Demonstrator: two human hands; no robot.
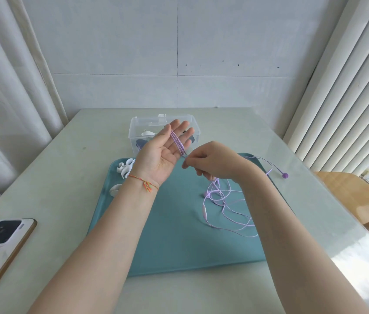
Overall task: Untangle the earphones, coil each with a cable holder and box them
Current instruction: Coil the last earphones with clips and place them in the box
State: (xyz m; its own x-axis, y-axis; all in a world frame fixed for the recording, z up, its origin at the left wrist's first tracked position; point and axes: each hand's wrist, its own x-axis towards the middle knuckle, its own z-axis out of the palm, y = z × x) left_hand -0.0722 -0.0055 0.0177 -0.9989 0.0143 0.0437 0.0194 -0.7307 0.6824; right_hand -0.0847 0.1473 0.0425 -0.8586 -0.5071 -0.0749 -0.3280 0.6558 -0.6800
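My left hand (166,152) is raised palm up with straight fingers, and several turns of the purple earphone cable (178,143) lie wound across them. My right hand (210,163) pinches the cable just right of that palm. The rest of the purple earphones (224,207) lies in loose tangled loops on the teal mat (174,234), with one earbud (285,175) off the mat's right edge. White cable holders (125,168) lie at the mat's left edge. Behind my hands stands the clear plastic box (140,130), open, holding a white holder and dark items.
A phone (4,234) lies face down near the table's left front edge. A wooden chair (355,198) stands to the right of the table. Curtains hang on both sides and a tiled wall is behind.
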